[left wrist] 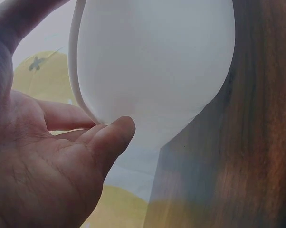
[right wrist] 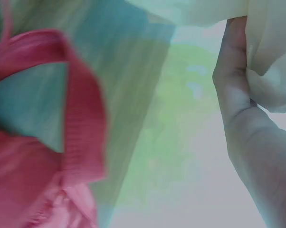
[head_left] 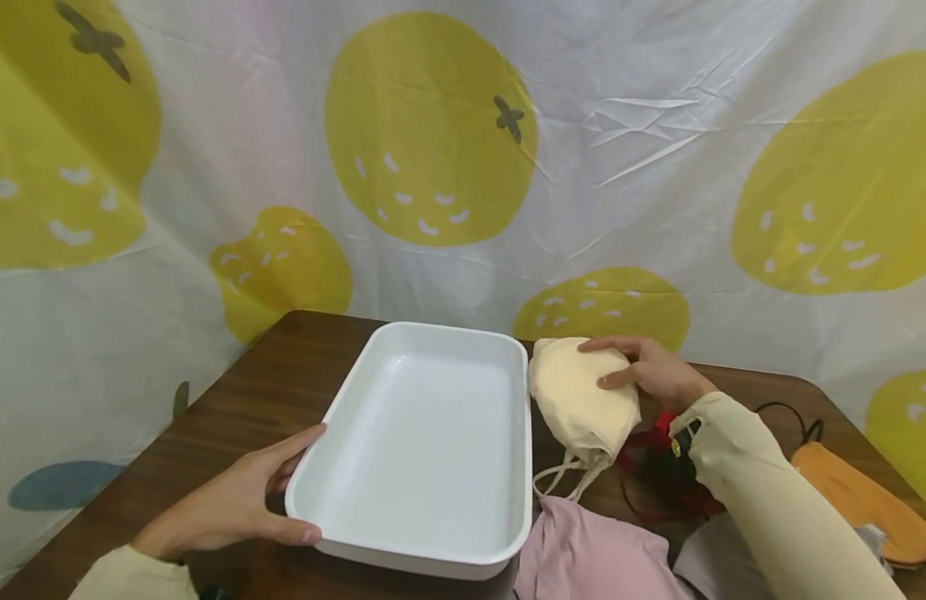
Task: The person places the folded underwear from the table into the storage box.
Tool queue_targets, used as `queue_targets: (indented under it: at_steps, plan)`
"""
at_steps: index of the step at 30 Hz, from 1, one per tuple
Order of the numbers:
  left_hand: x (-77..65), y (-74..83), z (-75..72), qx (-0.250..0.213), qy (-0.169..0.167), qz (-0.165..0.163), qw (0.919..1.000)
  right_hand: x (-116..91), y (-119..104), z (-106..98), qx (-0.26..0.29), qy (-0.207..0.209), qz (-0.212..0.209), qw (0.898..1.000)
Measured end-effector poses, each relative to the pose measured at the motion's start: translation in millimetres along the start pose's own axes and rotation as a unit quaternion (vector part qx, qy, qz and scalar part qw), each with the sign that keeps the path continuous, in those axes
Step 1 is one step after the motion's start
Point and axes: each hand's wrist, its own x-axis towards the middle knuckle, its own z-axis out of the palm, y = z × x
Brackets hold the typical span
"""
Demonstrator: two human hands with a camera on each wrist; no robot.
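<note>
A deep white rectangular tray [head_left: 417, 450] rests on the brown table. My left hand [head_left: 233, 496] holds its near left corner, thumb on the front side and fingers along the left rim. The left wrist view shows the thumb [left wrist: 115, 135] pressed on the tray wall [left wrist: 157, 61]. Right of the tray is a rounded cream cloth drawstring pouch [head_left: 583, 396], its cords hanging toward me. My right hand [head_left: 653, 371] grips the pouch from its right side. In the right wrist view the thumb lies against the cream cloth [right wrist: 276, 61]; the other fingers are mostly hidden.
A pink cloth bag [head_left: 593, 554] lies in front of the pouch. Under my right forearm is a red strapped item [right wrist: 86, 114], partly hidden. An orange pouch [head_left: 860, 500] lies at the right with a dark cord. A fruit-print curtain [head_left: 620, 167] hangs behind the table [head_left: 320, 350].
</note>
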Motion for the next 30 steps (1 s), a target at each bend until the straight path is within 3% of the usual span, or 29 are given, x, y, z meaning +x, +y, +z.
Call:
queue_targets:
  at_steps: [7,12,24,30]
  plan:
    - [1.6,0.2,-0.5,0.036,0.012,-0.012,0.9992,1.4,-25.0,-4.5,-0.015,0.024,-0.038,0.999]
    - [1.3,0.6,-0.2,0.040,0.017,-0.020,0.9989,5.5,-43.8,-3.7,-0.007,0.040,-0.037,0.999]
    - [1.0,1.4,0.5,0.056,0.020,-0.019,0.9980,23.3,-83.8,7.7,0.095,0.035,-0.019,0.995]
    - [-1.2,0.7,0.5,0.035,0.014,-0.007,0.9993,41.0,-106.5,23.5,0.123,0.064,-0.016,0.990]
